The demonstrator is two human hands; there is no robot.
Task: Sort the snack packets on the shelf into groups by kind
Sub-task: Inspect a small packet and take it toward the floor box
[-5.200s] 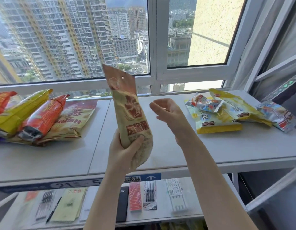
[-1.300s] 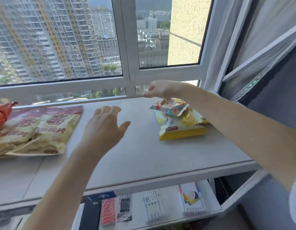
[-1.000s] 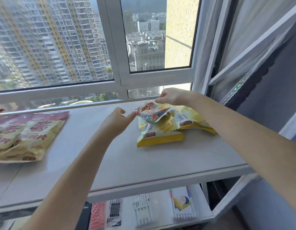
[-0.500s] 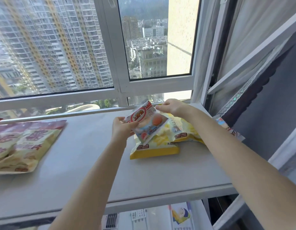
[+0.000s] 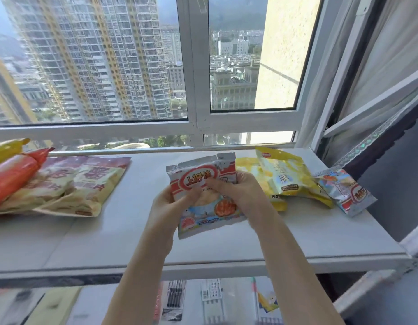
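Silver packet (image 5: 203, 195) now lifted off yellow packets (image 5: 287, 181), held above shelf (image 5: 133, 242) centre. Left hand (image 5: 165, 205) grips its left edge, right hand (image 5: 236, 191) pinches its front. Matching silver packet (image 5: 346, 191) lies far right; pairing likely next.

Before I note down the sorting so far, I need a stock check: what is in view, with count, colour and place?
silver-and-red packet: 1, held above the shelf's middle.
matching silver packet: 1, far right of the shelf.
yellow packets: 2, overlapping, right of the held one.
beige packets: at least 2, overlapping, left side.
orange-red packet: 1, on the beige ones.
yellow packet: 1, at the left edge, cut off.
shelf: 1, pale grey, under the window.
stationery packs: several, blurred, lower shelf.
left hand: grips the held packet's left edge.
right hand: grips its right side.
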